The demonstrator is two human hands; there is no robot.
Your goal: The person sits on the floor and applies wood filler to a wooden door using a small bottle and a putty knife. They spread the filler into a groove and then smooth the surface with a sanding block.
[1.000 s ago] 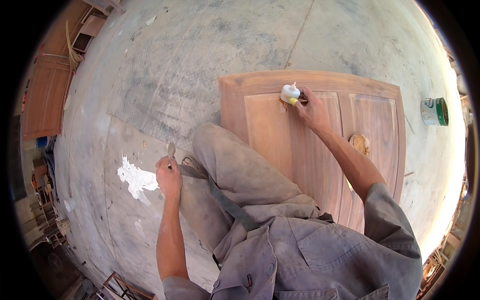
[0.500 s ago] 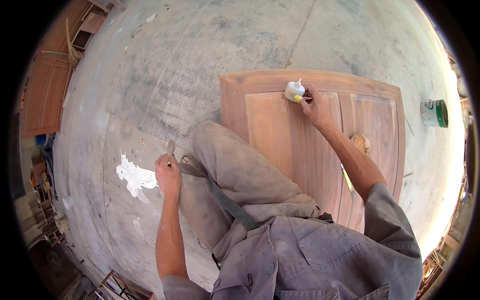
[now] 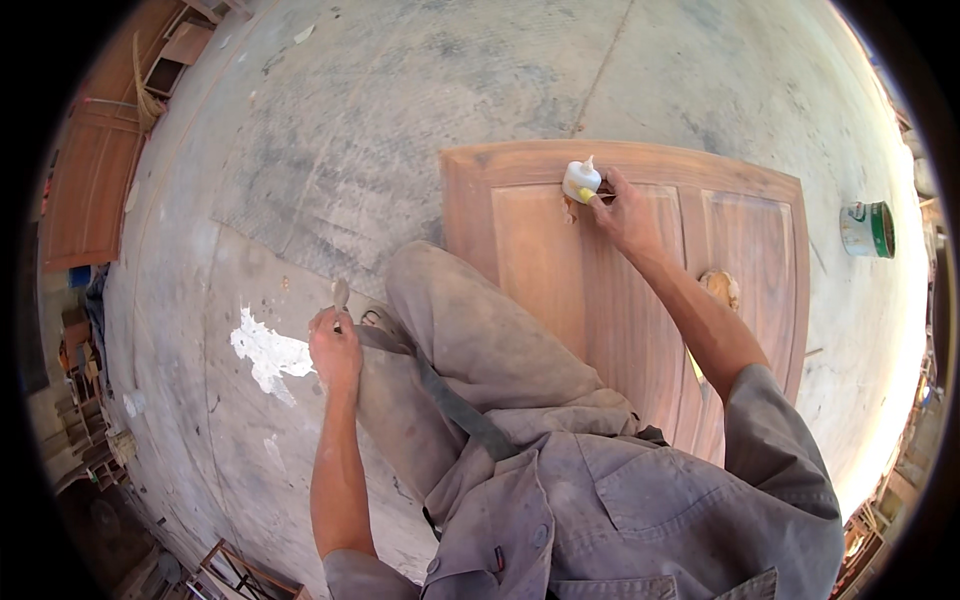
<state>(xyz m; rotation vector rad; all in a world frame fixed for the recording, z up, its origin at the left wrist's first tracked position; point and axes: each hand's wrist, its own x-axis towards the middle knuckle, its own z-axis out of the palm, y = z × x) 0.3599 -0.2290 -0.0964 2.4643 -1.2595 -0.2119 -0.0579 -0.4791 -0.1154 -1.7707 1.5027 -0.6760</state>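
Observation:
My right hand [image 3: 622, 215] is over the far part of a wooden panel door [image 3: 540, 270], its fingers closed on a small white squeeze bottle [image 3: 581, 178] with a pointed nozzle and a yellow part by the fingertips. Just below the bottle, a patch of brown paste [image 3: 569, 210] marks the wood. At the left, beside my knee, my left hand [image 3: 335, 348] is closed round a small tool with a rounded grey end [image 3: 341, 293]; its handle is mostly hidden in the fist.
On the panel, right of my forearm, sits a lump of brown paste [image 3: 720, 287]; a yellow tool [image 3: 694, 368] is partly hidden by my arm. A green-and-white bucket [image 3: 868, 230] stands on the right. White spill [image 3: 268, 355] marks the floor beside my left hand.
My right hand has moved slightly left with the bottle, toward the brown patch. My forearm now covers more of the yellow tool. My left hand has barely moved.

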